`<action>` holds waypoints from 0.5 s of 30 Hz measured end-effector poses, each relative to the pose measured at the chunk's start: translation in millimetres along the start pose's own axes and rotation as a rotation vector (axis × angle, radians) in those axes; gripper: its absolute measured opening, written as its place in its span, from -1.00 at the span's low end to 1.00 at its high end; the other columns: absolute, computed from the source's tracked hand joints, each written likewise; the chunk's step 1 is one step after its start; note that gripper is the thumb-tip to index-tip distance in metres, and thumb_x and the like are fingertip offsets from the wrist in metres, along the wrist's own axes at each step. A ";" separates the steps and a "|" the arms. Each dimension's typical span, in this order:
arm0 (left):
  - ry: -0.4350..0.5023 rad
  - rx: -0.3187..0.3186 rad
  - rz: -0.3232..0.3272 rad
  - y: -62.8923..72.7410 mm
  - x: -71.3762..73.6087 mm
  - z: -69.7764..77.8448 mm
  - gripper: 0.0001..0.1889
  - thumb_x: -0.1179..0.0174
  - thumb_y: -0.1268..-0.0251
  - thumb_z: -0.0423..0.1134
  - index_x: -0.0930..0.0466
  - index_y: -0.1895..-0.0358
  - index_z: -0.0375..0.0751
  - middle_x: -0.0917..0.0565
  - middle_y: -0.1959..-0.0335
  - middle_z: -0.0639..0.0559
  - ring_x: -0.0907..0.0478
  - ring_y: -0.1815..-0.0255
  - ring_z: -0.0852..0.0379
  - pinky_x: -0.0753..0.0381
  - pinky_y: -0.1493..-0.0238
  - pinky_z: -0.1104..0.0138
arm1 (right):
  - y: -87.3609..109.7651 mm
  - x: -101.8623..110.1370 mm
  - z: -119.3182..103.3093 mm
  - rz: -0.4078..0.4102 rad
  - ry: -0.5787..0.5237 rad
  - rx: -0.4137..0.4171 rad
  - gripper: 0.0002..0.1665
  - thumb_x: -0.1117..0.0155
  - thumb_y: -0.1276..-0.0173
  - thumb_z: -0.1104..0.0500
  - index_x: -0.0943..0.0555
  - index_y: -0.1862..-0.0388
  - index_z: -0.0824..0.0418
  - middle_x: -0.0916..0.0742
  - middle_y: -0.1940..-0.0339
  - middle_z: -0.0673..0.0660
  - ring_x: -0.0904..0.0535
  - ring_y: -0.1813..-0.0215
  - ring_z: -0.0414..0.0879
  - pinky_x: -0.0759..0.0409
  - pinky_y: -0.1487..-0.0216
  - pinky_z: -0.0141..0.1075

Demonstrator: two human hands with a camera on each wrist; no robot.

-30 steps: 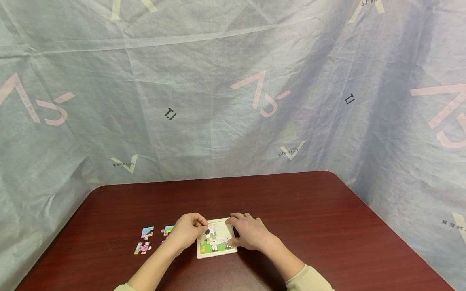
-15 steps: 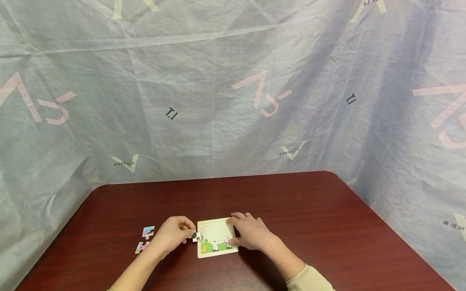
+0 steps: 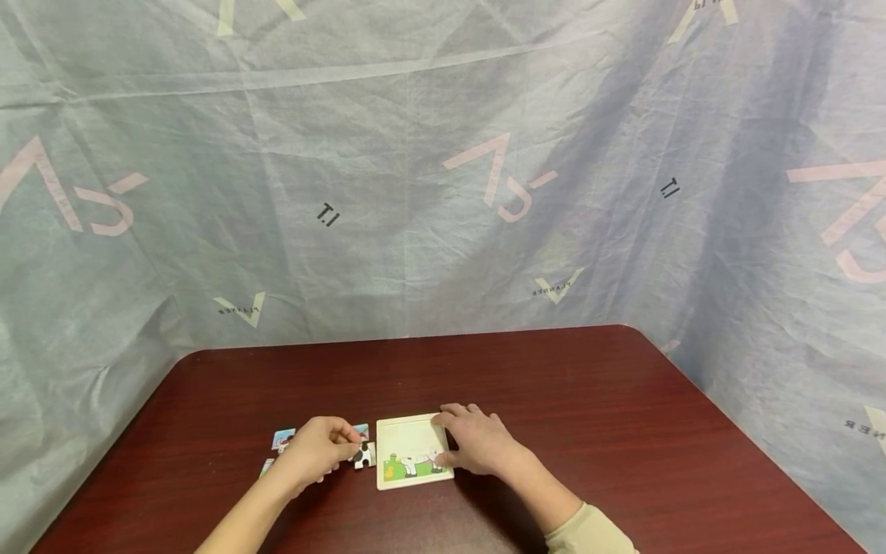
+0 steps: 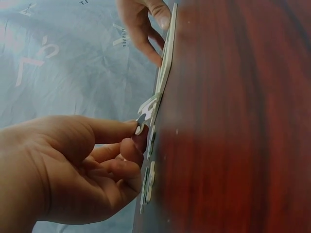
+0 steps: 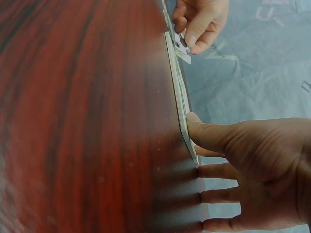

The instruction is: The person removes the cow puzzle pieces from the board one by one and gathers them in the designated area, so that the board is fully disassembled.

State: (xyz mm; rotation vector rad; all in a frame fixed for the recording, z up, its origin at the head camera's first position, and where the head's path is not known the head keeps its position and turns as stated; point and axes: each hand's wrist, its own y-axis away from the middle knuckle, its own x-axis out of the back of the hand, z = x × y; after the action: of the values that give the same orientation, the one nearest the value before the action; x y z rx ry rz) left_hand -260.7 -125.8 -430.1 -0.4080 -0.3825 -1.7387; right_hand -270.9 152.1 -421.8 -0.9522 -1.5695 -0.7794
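My left hand [image 3: 318,452] pinches a black-and-white jigsaw puzzle piece [image 3: 364,457] between thumb and index finger, just left of the puzzle tray [image 3: 410,432]. In the left wrist view that puzzle piece [image 4: 144,114] is tilted at the fingertips. The shallow pale tray has a green strip of fitted pieces [image 3: 414,466] along its near side, and its far part shows bare board. My right hand [image 3: 477,442] rests at the tray's right edge, thumb touching the rim and fingers extended, as the right wrist view shows of the right hand [image 5: 252,170].
Loose puzzle pieces lie on the dark red table [image 3: 554,400] left of the tray: a blue one [image 3: 282,439] at far left, a green one [image 3: 266,466] partly under the left arm, and another blue piece [image 3: 361,431] behind the left fingertips. A grey printed curtain [image 3: 388,231] hangs behind.
The left hand has moved left, from over the tray to beside it, carrying the black-and-white puzzle piece out. The tray's upper area is now bare. The right hand has stayed in place.
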 end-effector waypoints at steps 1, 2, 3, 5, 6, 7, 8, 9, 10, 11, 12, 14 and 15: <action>-0.001 -0.001 -0.006 0.7 1.1 -0.4 -0.96 -0.30 -0.29 -0.43 -0.62 0.27 -0.34 -0.56 0.48 -0.02 -0.36 0.63 0.15 -0.28 0.69 0.41 | -0.3 0.2 -0.1 -0.001 -0.002 0.000 -0.32 -0.46 -0.29 -0.13 -0.54 -0.34 0.04 -0.49 -0.43 0.15 -0.41 -0.39 0.22 -0.44 -0.17 0.31; -0.004 -0.003 -0.011 1.5 2.2 -0.6 -0.96 -0.29 -0.29 -0.44 -0.62 0.27 -0.35 -0.56 0.48 -0.02 -0.35 0.63 0.16 -0.29 0.68 0.41 | -0.5 0.4 -0.2 -0.003 -0.005 -0.001 -0.32 -0.46 -0.29 -0.13 -0.54 -0.34 0.04 -0.49 -0.44 0.15 -0.41 -0.39 0.22 -0.44 -0.17 0.31; -0.007 -0.006 -0.015 2.1 3.2 -0.9 -0.96 -0.29 -0.29 -0.45 -0.62 0.27 -0.35 -0.56 0.48 -0.02 -0.35 0.63 0.16 -0.31 0.66 0.40 | -0.6 0.4 -0.2 -0.003 -0.007 -0.001 -0.32 -0.46 -0.29 -0.13 -0.54 -0.34 0.04 -0.49 -0.43 0.15 -0.41 -0.39 0.21 -0.44 -0.17 0.31; -0.016 -0.012 -0.023 3.0 4.9 -1.4 -0.96 -0.28 -0.29 -0.46 -0.62 0.27 -0.37 -0.56 0.48 -0.02 -0.35 0.63 0.16 -0.34 0.66 0.40 | -0.9 0.4 0.0 -0.003 -0.008 -0.002 -0.32 -0.46 -0.29 -0.13 -0.54 -0.34 0.04 -0.49 -0.44 0.14 -0.41 -0.39 0.21 -0.44 -0.17 0.30; -0.020 -0.016 -0.026 3.2 5.6 -1.5 -0.96 -0.28 -0.29 -0.46 -0.62 0.27 -0.37 -0.56 0.48 -0.02 -0.36 0.63 0.15 -0.36 0.65 0.39 | -0.9 0.4 0.0 -0.003 -0.009 -0.004 -0.32 -0.47 -0.29 -0.13 -0.54 -0.34 0.03 -0.49 -0.44 0.14 -0.40 -0.39 0.20 -0.44 -0.17 0.30; -0.025 -0.016 -0.027 3.4 6.2 -1.5 -0.96 -0.28 -0.29 -0.46 -0.62 0.27 -0.37 -0.56 0.48 -0.03 -0.37 0.63 0.15 -0.38 0.65 0.38 | -0.9 0.3 0.1 -0.003 -0.008 -0.005 -0.32 -0.47 -0.28 -0.13 -0.54 -0.33 0.03 -0.49 -0.44 0.14 -0.40 -0.39 0.20 -0.44 -0.17 0.30; -0.030 -0.019 -0.027 3.4 6.6 -1.7 -0.97 -0.28 -0.29 -0.46 -0.62 0.27 -0.36 -0.57 0.48 -0.03 -0.38 0.63 0.14 -0.39 0.64 0.38 | -0.8 0.2 0.2 -0.002 -0.008 -0.006 -0.32 -0.47 -0.28 -0.13 -0.54 -0.33 0.03 -0.49 -0.44 0.14 -0.40 -0.39 0.19 -0.44 -0.17 0.29; -0.035 -0.022 -0.026 3.4 6.9 -1.7 -0.96 -0.29 -0.29 -0.46 -0.63 0.27 -0.36 -0.57 0.47 -0.04 -0.39 0.62 0.14 -0.40 0.64 0.37 | -0.9 0.1 0.3 -0.002 -0.006 -0.006 -0.32 -0.47 -0.28 -0.13 -0.54 -0.33 0.03 -0.49 -0.44 0.14 -0.40 -0.39 0.19 -0.44 -0.17 0.29; -0.043 -0.025 -0.024 3.3 7.2 -1.7 -0.96 -0.29 -0.28 -0.46 -0.63 0.27 -0.36 -0.58 0.48 -0.04 -0.39 0.62 0.13 -0.42 0.64 0.36 | -1.0 -0.1 0.4 -0.002 -0.005 -0.007 -0.32 -0.47 -0.28 -0.13 -0.54 -0.34 0.03 -0.49 -0.44 0.13 -0.40 -0.39 0.19 -0.44 -0.17 0.29; -0.048 -0.023 -0.021 3.4 7.4 -1.8 -0.97 -0.30 -0.28 -0.46 -0.63 0.28 -0.36 -0.58 0.48 -0.04 -0.40 0.63 0.13 -0.42 0.64 0.36 | -1.0 -0.2 0.4 -0.003 -0.006 -0.007 -0.32 -0.47 -0.28 -0.13 -0.54 -0.34 0.03 -0.49 -0.44 0.13 -0.41 -0.39 0.19 -0.44 -0.16 0.29; -0.054 -0.024 -0.017 3.4 7.6 -1.8 -0.96 -0.30 -0.27 -0.46 -0.63 0.28 -0.35 -0.58 0.48 -0.03 -0.40 0.62 0.13 -0.43 0.64 0.35 | -1.0 -0.3 0.4 -0.003 -0.007 -0.006 -0.31 -0.47 -0.28 -0.13 -0.54 -0.34 0.04 -0.49 -0.44 0.14 -0.41 -0.39 0.20 -0.44 -0.16 0.29; -0.065 -0.024 -0.008 3.5 7.9 -2.2 -0.96 -0.31 -0.26 -0.47 -0.63 0.29 -0.34 -0.58 0.48 -0.03 -0.41 0.62 0.12 -0.44 0.63 0.34 | -1.3 -0.6 0.2 -0.005 -0.009 -0.003 -0.31 -0.47 -0.29 -0.13 -0.54 -0.34 0.04 -0.49 -0.44 0.14 -0.41 -0.39 0.20 -0.44 -0.16 0.30; -0.070 -0.025 -0.004 3.6 8.1 -2.3 -0.95 -0.32 -0.25 -0.47 -0.63 0.30 -0.34 -0.57 0.48 -0.03 -0.41 0.62 0.12 -0.45 0.63 0.33 | -1.5 -0.7 0.1 -0.005 -0.009 -0.002 -0.31 -0.47 -0.29 -0.13 -0.54 -0.34 0.04 -0.49 -0.44 0.14 -0.41 -0.39 0.20 -0.44 -0.16 0.29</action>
State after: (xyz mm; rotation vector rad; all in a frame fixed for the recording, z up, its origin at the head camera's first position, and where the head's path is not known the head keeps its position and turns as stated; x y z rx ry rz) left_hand -258.9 -134.6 -428.1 -0.4870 -0.4125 -1.7373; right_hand -272.3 151.4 -422.5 -0.9545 -1.5795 -0.7822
